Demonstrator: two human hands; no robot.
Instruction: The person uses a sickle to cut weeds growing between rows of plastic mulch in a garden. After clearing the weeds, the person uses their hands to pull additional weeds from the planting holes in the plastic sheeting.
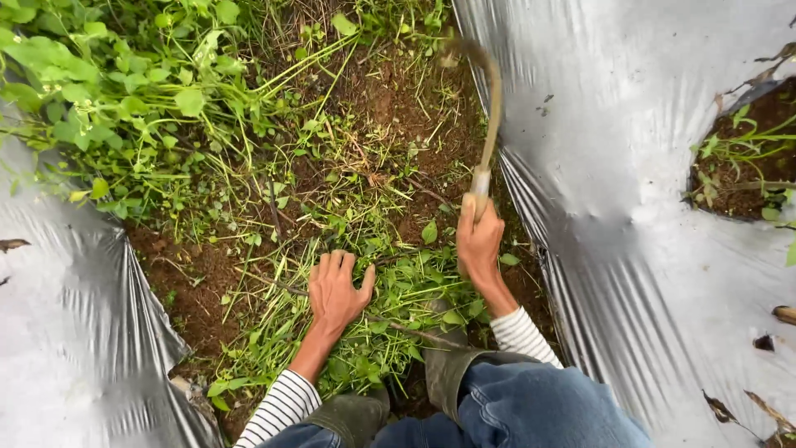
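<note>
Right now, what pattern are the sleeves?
Sleeves: white with thin dark stripes, clearest in the head view.

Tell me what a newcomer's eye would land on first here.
First, the silver plastic sheeting that flanks a strip of soil and weeds down the middle. Next, the right hand, gripping a curved sickle raised over the soil. Beside it, the left hand lies flat on a heap of cut greens near the bottom centre.

No packages, labels, signs, screens.
</note>
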